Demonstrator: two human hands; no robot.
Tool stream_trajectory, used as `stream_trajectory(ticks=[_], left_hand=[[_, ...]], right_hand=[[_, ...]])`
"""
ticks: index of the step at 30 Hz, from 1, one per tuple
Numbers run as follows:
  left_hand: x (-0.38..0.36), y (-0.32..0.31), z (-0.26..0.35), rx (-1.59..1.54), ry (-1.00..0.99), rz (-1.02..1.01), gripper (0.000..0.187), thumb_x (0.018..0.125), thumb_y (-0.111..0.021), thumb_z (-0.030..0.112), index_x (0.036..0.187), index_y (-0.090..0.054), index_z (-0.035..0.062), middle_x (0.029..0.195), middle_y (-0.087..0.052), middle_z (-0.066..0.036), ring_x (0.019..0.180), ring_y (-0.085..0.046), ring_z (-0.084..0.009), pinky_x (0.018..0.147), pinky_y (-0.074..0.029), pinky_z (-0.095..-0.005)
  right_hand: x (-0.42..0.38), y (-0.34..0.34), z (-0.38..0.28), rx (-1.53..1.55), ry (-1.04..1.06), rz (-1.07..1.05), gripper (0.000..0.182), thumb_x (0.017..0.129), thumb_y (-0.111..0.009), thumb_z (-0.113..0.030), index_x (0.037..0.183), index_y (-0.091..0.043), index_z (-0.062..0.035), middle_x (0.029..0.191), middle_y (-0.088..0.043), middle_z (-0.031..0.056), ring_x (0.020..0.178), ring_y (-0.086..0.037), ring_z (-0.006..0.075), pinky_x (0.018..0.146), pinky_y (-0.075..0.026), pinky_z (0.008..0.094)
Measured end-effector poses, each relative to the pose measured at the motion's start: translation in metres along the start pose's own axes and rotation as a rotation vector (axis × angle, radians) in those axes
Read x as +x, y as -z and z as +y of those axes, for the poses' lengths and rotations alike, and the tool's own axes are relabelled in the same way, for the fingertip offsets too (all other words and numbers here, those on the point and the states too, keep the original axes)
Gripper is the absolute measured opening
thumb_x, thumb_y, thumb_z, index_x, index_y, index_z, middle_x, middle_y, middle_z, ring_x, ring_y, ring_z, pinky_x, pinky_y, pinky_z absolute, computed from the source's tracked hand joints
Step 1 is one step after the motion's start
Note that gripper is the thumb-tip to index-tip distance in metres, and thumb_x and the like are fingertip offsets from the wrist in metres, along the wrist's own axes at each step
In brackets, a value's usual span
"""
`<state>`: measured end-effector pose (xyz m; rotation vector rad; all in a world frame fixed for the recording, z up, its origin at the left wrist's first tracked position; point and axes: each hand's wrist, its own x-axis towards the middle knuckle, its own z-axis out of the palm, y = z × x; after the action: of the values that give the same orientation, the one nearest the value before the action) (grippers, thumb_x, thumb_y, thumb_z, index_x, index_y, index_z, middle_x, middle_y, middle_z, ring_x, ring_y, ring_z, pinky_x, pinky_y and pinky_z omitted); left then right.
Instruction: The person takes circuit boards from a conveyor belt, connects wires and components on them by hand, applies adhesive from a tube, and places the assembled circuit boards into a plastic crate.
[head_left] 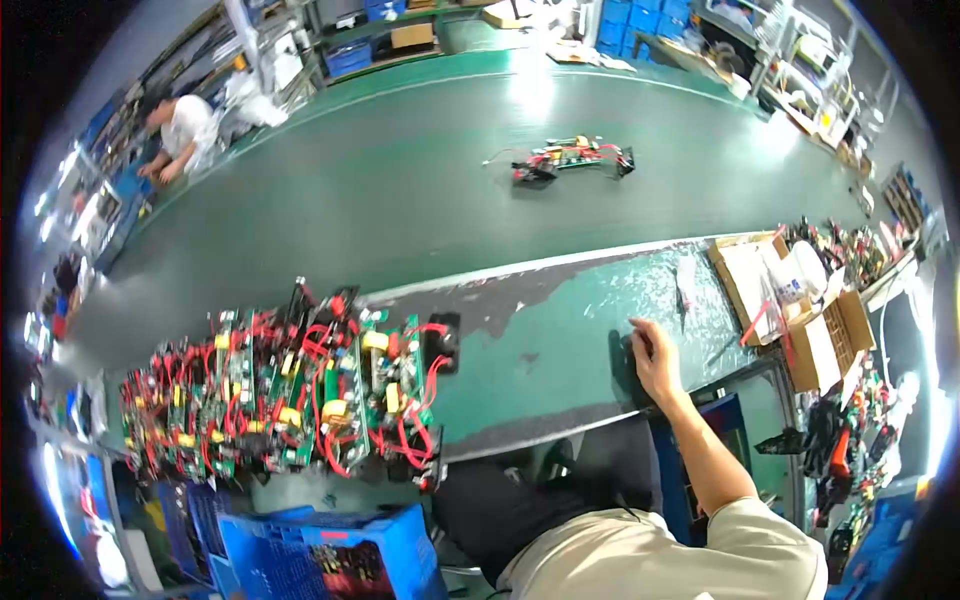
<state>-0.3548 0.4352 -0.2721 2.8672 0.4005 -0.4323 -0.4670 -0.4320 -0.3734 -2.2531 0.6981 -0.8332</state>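
The right hand [655,362] rests flat, fingers loose and gripping nothing, at the bench's [560,330] near edge, well apart from the boards [290,395]; the left hand is out of sight.

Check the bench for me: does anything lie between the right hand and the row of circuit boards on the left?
Nothing visible does. The right hand rests on the bench, and only bare green surface separates it from the circuit boards.

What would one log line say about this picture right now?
right hand: resting on bench edge, holding nothing | left hand: unseen | circuit boards: stacked at left | conveyor: one board assembly
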Motion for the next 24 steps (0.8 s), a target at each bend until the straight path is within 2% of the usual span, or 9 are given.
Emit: stream_trajectory(ticks=[3, 4, 6, 7, 8, 10, 15, 19, 24], left_hand=[[0.019, 0.042, 0.185, -0.194, -0.407, 0.195, 0.052, 0.085, -0.072, 0.014, 0.134, -0.06, 0.0016, 0.12, -0.066, -0.018, 0.114, -0.065, -0.028, 0.099, -0.052, -0.0406], [0.022, 0.046, 0.254, -0.261, -0.57, 0.293, 0.05, 0.085, -0.071, 0.009, 0.133, -0.061, 0.0012, 0.12, -0.065, -0.015, 0.111, -0.065, -0.0246, 0.099, -0.052, -0.0393], [0.013, 0.049, 0.412, -0.149, -0.664, 0.242, 0.05, 0.087, -0.073, 0.013, 0.135, -0.061, 0.0027, 0.122, -0.063, -0.016, 0.109, -0.063, -0.0306, 0.093, -0.052, -0.0395], [0.009, 0.041, 0.483, -0.047, -0.861, 0.298, 0.045, 0.086, -0.072, 0.007, 0.13, -0.063, 0.0019, 0.119, -0.062, -0.016, 0.105, -0.062, -0.03, 0.092, -0.051, -0.038], [-0.002, 0.038, 0.558, -0.002, -0.924, 0.181, 0.048, 0.085, -0.074, 0.011, 0.131, -0.062, 0.0024, 0.126, -0.061, -0.017, 0.114, -0.061, -0.0329, 0.099, -0.049, -0.0392], [0.01, 0.008, 0.674, 0.103, -1.166, 0.166, 0.06, 0.084, -0.075, 0.023, 0.138, -0.058, 0.0058, 0.14, -0.056, -0.02, 0.134, -0.051, -0.0355, 0.113, -0.04, -0.0429], [0.052, -0.106, 0.945, 0.211, -1.479, 0.03, 0.109, 0.069, -0.088, 0.032, 0.159, -0.03, 0.0121, 0.154, -0.043, -0.023, 0.142, -0.042, -0.0392, 0.118, -0.037, -0.0447], [0.073, -0.182, 1.063, 0.375, -1.247, 0.017, 0.14, 0.053, -0.095, 0.049, 0.164, -0.015, 0.017, 0.157, -0.042, -0.019, 0.144, -0.041, -0.0382, 0.117, -0.038, -0.05], [0.124, -0.214, 1.083, 0.25, -1.215, -0.163, 0.135, 0.056, -0.088, 0.055, 0.164, -0.015, 0.022, 0.152, -0.047, -0.02, 0.138, -0.048, -0.0407, 0.111, -0.043, -0.0496]], right_hand=[[-0.003, 0.002, 0.009, -0.002, 0.028, 0.024, 0.021, 0.094, -0.064, -0.003, 0.115, -0.067, -0.003, 0.089, -0.064, 0.0191, 0.074, -0.063, 0.0333, 0.068, -0.05, 0.0392], [0.002, 0.01, -0.008, 0.05, -0.11, -0.054, 0.02, 0.094, -0.064, -0.004, 0.113, -0.067, -0.0031, 0.089, -0.064, 0.0185, 0.073, -0.063, 0.0345, 0.066, -0.05, 0.041], [0.005, 0.008, -0.003, 0.106, -0.082, -0.07, 0.02, 0.094, -0.064, -0.005, 0.113, -0.067, -0.0029, 0.085, -0.062, 0.0175, 0.071, -0.061, 0.0352, 0.065, -0.049, 0.0424], [0.006, 0.009, -0.003, 0.126, -0.093, -0.083, 0.019, 0.094, -0.065, -0.006, 0.113, -0.066, -0.0031, 0.083, -0.061, 0.0172, 0.071, -0.061, 0.0355, 0.064, -0.049, 0.0429], [0.006, 0.009, -0.002, 0.148, -0.102, -0.099, 0.019, 0.094, -0.065, -0.006, 0.112, -0.066, -0.0033, 0.081, -0.059, 0.017, 0.07, -0.06, 0.0359, 0.064, -0.048, 0.0434], [0.008, 0.012, 0.004, 0.157, 0.0, -0.077, 0.022, 0.091, -0.066, 0.0, 0.113, -0.067, -0.0036, 0.08, -0.06, 0.0155, 0.065, -0.058, 0.0326, 0.06, -0.047, 0.0406], [0.011, 0.02, 0.008, 0.234, -0.071, -0.166, 0.024, 0.091, -0.065, -0.003, 0.115, -0.065, -0.0051, 0.08, -0.06, 0.016, 0.075, -0.062, 0.0375, 0.067, -0.051, 0.0459], [0.012, 0.019, 0.01, 0.261, -0.074, -0.157, 0.027, 0.088, -0.067, -0.002, 0.115, -0.065, -0.004, 0.079, -0.06, 0.014, 0.072, -0.062, 0.0343, 0.065, -0.052, 0.0436], [0.012, 0.014, 0.011, 0.328, -0.068, -0.13, 0.031, 0.087, -0.068, -0.001, 0.118, -0.064, -0.0014, 0.081, -0.061, 0.0135, 0.072, -0.063, 0.0336, 0.065, -0.053, 0.0425]])
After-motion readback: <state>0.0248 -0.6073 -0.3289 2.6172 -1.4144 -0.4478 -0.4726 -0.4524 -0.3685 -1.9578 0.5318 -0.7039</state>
